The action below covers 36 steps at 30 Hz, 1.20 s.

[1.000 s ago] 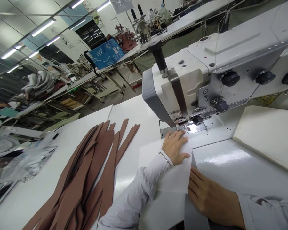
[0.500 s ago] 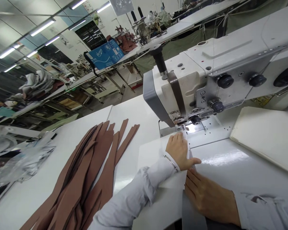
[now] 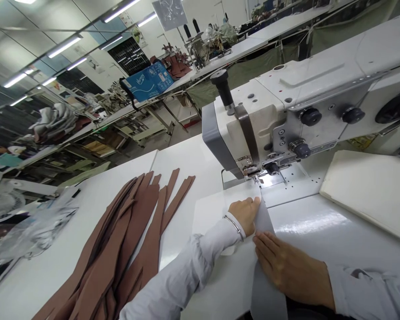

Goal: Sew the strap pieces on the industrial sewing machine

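At the sewing machine (image 3: 250,111), a pale strip (image 3: 266,284) runs from under the presser foot (image 3: 254,174) between both hands. The left hand (image 3: 244,215), fingers close together, presses flat on a white sheet (image 3: 210,213) beside the strip; the right hand (image 3: 288,269), fingers spread wide, lies flat against the strip's edge, gripping nothing.

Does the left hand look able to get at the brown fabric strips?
Probably yes: the left hand rests on a white sheet, and nothing stands between it and the brown fabric strips on the table.
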Motion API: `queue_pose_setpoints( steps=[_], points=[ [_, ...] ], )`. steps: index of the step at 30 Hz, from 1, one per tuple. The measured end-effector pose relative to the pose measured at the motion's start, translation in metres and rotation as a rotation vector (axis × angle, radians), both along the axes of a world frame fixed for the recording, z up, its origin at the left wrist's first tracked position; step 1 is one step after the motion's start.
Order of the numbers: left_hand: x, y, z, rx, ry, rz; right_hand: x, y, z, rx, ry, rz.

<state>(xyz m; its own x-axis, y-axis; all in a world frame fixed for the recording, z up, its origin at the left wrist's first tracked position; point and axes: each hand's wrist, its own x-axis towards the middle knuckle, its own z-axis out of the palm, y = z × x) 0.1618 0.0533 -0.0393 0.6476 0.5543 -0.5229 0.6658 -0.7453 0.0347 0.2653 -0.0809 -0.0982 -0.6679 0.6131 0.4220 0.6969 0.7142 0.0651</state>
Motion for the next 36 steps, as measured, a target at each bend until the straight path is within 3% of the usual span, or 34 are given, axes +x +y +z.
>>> queue_pose_setpoints(
  steps=[19, 30, 36],
  points=[
    [0.013, 0.028, 0.003, 0.019, 0.024, -0.016, 0.001, 0.028, -0.004, -0.017, -0.025, -0.031],
    [0.019, 0.032, 0.006, 0.000, 0.001, -0.001, -0.004, 0.034, -0.004, 0.012, -0.006, -0.047],
    [0.016, 0.033, 0.003, 0.067, -0.015, 0.006, -0.005, 0.033, -0.002, -0.008, -0.002, -0.057]
  ],
)
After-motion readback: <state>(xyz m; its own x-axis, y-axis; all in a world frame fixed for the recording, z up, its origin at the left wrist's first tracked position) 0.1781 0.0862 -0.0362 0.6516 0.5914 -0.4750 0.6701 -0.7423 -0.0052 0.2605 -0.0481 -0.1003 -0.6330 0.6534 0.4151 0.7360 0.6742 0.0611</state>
